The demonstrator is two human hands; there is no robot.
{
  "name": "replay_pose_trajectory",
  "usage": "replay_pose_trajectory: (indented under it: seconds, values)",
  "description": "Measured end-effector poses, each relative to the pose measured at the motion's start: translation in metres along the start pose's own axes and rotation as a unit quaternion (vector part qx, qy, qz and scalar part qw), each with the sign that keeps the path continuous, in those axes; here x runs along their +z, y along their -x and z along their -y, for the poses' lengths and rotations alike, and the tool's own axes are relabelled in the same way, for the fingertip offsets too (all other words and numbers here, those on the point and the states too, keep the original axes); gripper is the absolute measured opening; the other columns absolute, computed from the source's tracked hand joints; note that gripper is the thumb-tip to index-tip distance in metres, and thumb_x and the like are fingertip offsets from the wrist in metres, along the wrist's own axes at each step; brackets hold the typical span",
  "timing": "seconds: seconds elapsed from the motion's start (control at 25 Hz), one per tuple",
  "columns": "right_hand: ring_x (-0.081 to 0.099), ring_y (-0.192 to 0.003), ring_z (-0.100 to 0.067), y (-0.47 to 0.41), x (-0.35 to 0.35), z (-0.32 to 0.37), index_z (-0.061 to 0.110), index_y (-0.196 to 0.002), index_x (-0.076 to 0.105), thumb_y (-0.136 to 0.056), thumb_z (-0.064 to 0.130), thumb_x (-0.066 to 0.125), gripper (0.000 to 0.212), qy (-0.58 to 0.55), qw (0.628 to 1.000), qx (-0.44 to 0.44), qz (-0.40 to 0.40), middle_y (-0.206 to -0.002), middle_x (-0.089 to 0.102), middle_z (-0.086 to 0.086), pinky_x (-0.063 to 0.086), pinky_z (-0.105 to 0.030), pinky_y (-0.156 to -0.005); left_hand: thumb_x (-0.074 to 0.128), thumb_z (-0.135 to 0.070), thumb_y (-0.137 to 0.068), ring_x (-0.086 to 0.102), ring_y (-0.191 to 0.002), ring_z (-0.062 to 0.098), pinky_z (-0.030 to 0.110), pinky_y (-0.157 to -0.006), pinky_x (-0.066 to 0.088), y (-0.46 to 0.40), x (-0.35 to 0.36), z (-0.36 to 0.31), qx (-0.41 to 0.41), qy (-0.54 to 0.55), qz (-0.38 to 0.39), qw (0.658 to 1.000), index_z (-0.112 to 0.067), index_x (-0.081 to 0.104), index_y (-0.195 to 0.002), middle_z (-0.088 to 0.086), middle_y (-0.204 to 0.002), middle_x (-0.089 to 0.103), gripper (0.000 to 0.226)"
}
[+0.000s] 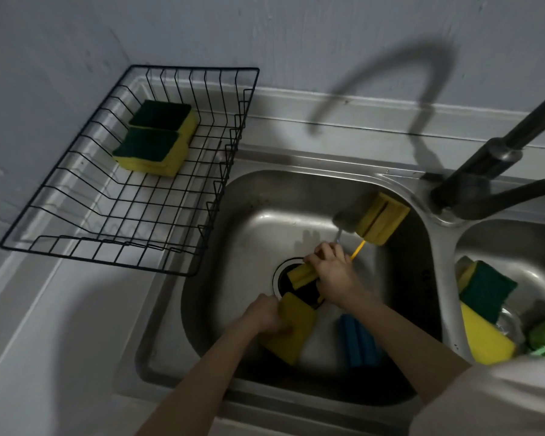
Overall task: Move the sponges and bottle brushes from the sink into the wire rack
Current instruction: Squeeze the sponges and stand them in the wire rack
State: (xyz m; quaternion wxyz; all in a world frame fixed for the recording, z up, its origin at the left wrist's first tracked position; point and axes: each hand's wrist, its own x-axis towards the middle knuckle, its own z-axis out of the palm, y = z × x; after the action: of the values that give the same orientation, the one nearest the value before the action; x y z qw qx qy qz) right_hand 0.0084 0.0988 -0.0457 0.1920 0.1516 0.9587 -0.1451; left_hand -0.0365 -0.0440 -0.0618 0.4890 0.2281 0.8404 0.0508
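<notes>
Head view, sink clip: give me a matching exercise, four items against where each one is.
Items:
1. blue sponge
2. two green-topped sponges
3. yellow bottle brush
4. flat yellow sponge

Places:
A. gripped by the right hand over the drain
B. in the wire rack
C. held by the left hand
D. lying loose on the sink floor

Pairs: 1-D, 2-B, 3-A, 4-C

It was a home kitchen: a double-basin stainless steel sink (296, 196) with a dark swivel tap (497, 165) sat in a pale counter (44, 341), a black wire dish rack (132, 234) at its back left corner.
</notes>
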Motion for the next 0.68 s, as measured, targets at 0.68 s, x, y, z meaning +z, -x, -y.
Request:
replay_pose_trajectory:
  seconds: [0.68]
  values:
    - [0.053, -0.111, -0.031, 0.046, -0.091, 0.015, 0.011, -0.126, 0.049, -0.089, 0.026, 0.054, 0.040, -0.429, 0.850, 0.113, -0.284, -0.122, 0.051, -0.018, 0.042, -0.033, -0.095, 0.063, -0.024, -0.080, 0.050, -0.114, 0.033, 0.034, -0.087, 0.042, 0.082, -0.046, -0.034, 0.079, 0.341, -0.309, 0.884, 0.000, 0.027, -0.122, 0.019, -0.128, 0.048, 0.061]
